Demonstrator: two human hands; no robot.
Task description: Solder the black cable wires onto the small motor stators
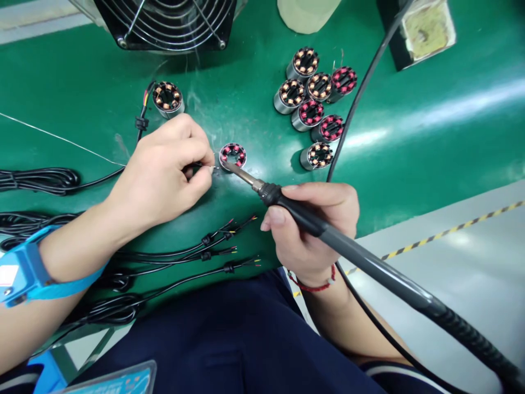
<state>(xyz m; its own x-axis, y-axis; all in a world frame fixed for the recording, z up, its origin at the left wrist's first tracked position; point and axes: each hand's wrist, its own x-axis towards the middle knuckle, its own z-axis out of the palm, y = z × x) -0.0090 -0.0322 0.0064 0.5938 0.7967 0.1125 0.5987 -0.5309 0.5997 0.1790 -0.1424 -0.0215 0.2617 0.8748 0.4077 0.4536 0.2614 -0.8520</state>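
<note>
My right hand [314, 230] grips a soldering iron [369, 256] like a pen, its tip at the near rim of a small motor stator with red windings [233, 157] on the green bench. Beside that stator, my left hand [166, 169] is closed in a pinch on thin solder wire [61, 135]. The wire trails off to the left, and a short end pokes from the fingertips towards the iron's tip. Just beyond my left hand stands a stator with copper windings [168, 98], and a black cable [141, 121] with coloured leads runs up to it.
A fan [168, 24] stands at the back, with faint smoke before it. Several stators [309, 114] cluster right of centre. The iron's cord [361, 90] crosses beside them. A sponge holder [426, 33] sits back right. Black cables [172, 268] with bared coloured ends lie near my body.
</note>
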